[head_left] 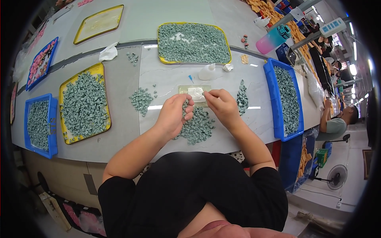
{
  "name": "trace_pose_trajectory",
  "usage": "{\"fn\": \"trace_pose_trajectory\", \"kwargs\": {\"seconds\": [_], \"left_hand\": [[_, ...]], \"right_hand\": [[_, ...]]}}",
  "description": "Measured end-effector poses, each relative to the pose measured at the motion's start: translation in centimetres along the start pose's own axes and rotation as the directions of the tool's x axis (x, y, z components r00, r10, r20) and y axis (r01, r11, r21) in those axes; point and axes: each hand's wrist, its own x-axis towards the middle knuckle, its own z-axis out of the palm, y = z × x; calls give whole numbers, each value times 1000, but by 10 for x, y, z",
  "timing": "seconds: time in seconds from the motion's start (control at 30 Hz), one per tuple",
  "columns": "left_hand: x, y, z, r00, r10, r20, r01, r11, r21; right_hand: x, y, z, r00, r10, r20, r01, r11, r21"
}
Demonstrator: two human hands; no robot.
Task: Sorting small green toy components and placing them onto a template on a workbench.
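Note:
My left hand (173, 115) is curled around several small grey-green pieces, a few of them showing between the fingers. My right hand (223, 104) is closed in a pinch beside a small pale rectangular dish (183, 89) with something clear and whitish in it. What its fingertips hold, if anything, is too small to tell. Under and between my hands lies a pile of grey-green pieces (197, 129). A smaller pile of the same pieces (141, 100) is to the left, and a narrow heap (242, 98) to the right.
A white squeeze bottle (207, 72) and a blue tip (191, 78) lie beyond the dish. Yellow trays of green pieces (227, 39) stand at the back and left; blue bins (274, 99) flank the table. A pink-and-teal bottle (274, 39) stands back right. Another person (341, 123) works at far right.

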Motion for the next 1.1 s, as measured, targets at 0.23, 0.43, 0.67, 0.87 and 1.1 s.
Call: {"fn": "trace_pose_trajectory", "kwargs": {"seconds": [0.23,0.43,0.67,0.87,1.1], "left_hand": [[-3,-3,1,995,35,98,-45,994,102],[-1,-4,1,984,97,149,-113,989,96],[1,-5,2,991,38,128,-48,996,73],[1,-4,2,983,8,182,-4,1000,-22],[-1,-2,4,981,-40,187,52,997,-58]], "right_hand": [[3,-5,-10,737,620,271,-633,491,599],[8,-9,-18,557,644,525,-710,40,703],[3,-6,-14,540,619,570,-688,-64,723],[7,-11,-17,555,595,581,-678,-80,730],[11,-19,-24,624,598,502,-647,35,762]]}}
